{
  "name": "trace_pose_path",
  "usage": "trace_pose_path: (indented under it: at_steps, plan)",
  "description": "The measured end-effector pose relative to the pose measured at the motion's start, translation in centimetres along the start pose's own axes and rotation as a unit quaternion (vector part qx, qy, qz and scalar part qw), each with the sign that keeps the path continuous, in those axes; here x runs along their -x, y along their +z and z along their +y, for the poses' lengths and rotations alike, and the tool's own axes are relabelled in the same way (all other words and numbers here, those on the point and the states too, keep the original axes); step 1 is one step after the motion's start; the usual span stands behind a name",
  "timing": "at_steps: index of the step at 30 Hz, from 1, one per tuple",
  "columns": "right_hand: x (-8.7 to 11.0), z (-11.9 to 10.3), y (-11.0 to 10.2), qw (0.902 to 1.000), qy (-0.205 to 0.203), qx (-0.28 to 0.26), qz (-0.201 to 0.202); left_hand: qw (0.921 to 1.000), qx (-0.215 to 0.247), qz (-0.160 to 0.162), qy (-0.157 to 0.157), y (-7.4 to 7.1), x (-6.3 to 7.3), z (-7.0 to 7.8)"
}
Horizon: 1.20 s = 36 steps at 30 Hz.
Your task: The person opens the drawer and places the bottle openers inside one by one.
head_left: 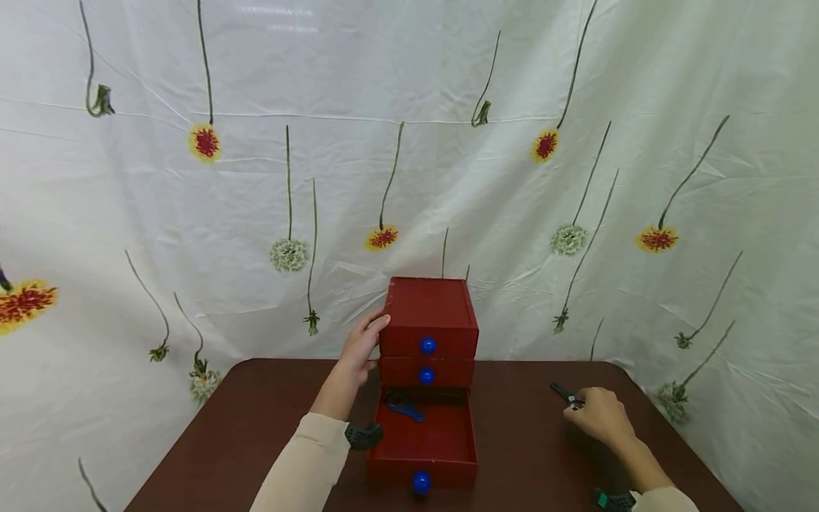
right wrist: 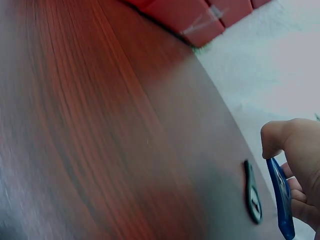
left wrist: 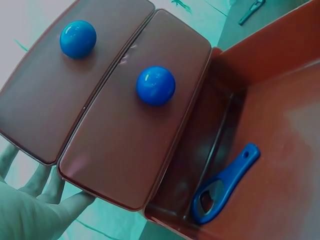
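Observation:
My left hand (head_left: 360, 348) rests against the left side of a red drawer cabinet (head_left: 430, 306), its fingers at the cabinet's edge. The bottom drawer (head_left: 441, 437) is pulled out; the two above it are closed. Inside lies a blue bottle opener (left wrist: 227, 182), near the back left of the drawer. Over the table's right part, my right hand (head_left: 601, 414) holds another blue bottle opener (right wrist: 281, 197) between thumb and fingers. A dark bottle opener (right wrist: 253, 194) lies on the table just beside that hand, apart from the held one.
The dark brown table (head_left: 518, 441) extends on both sides of the cabinet. Round blue knobs (head_left: 421, 482) project from the drawer fronts. A white cloth (head_left: 256, 185) printed with flowers hangs behind the table.

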State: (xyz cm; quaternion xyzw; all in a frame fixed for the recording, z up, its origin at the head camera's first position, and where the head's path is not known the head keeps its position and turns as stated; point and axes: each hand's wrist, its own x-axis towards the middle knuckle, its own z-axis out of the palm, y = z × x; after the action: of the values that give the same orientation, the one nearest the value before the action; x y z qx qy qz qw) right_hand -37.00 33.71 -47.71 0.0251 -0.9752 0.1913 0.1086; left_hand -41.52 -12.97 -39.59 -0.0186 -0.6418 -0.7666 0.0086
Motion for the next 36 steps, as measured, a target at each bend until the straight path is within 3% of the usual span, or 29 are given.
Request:
trace_pose_path:
  at_steps: [4, 13, 20, 28, 36]
  plan:
    - [-0.2, -1.5, 0.1, 0.9998, -0.007, -0.018, 0.005, 1.0000, 0.001, 0.001, -0.002, 0.0, 0.0, 0.0]
    - [-0.5, -4.9, 0.1, 0.9956, -0.077, -0.009, 0.051, 1.0000, -0.002, -0.002, 0.000, 0.1, 0.0, 0.2]
    - [-0.3, -7.3, 0.5, 0.9914, -0.110, -0.013, 0.070, 1.0000, -0.006, 0.004, -0.003, 0.0, 0.0, 0.1]
    - [-0.1, -10.6, 1.7, 0.9797, -0.171, -0.042, 0.096, 1.0000, -0.001, -0.001, -0.004, -0.1, -0.1, 0.0]
    - [0.2, -13.4, 2.7, 0.9682, -0.226, -0.055, 0.093, 1.0000, -0.005, 0.002, -0.002, -0.1, -0.1, -0.1]
